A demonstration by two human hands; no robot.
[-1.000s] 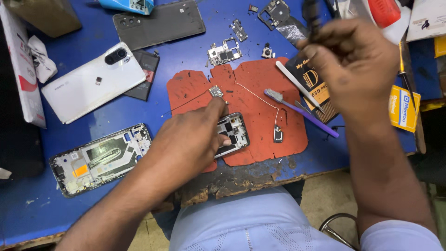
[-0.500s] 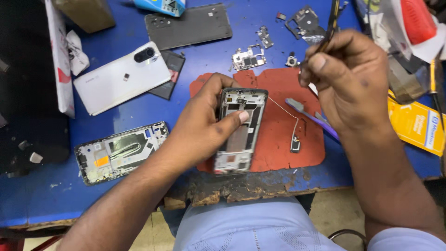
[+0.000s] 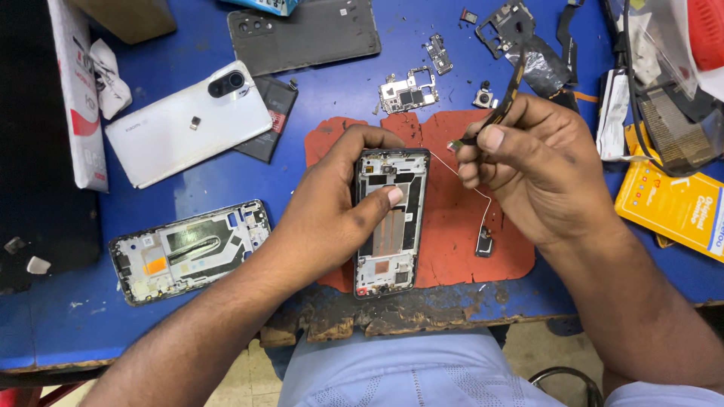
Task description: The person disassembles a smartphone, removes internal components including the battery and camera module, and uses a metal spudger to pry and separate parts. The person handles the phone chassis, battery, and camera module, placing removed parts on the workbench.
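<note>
Over red mat [image 3: 452, 218], left hand [image 3: 332, 203] gripping phone frame [image 3: 388, 222], right hand [image 3: 535, 166] pinching flex cable [image 3: 507, 98].

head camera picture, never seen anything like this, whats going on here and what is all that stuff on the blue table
The picture comes from a camera worn on a person's head, looking down at their own two bare hands over a blue table. There is no machine here.

The left hand grips an opened phone frame with its insides showing, over a red mat. The right hand pinches a thin dark ribbon strip that points upward.

Around them lie phone parts: a white phone back, a dark back cover, a second stripped frame on the left, a small circuit board, and a yellow packet on the right. A thin white wire runs across the mat to a small dark part.
</note>
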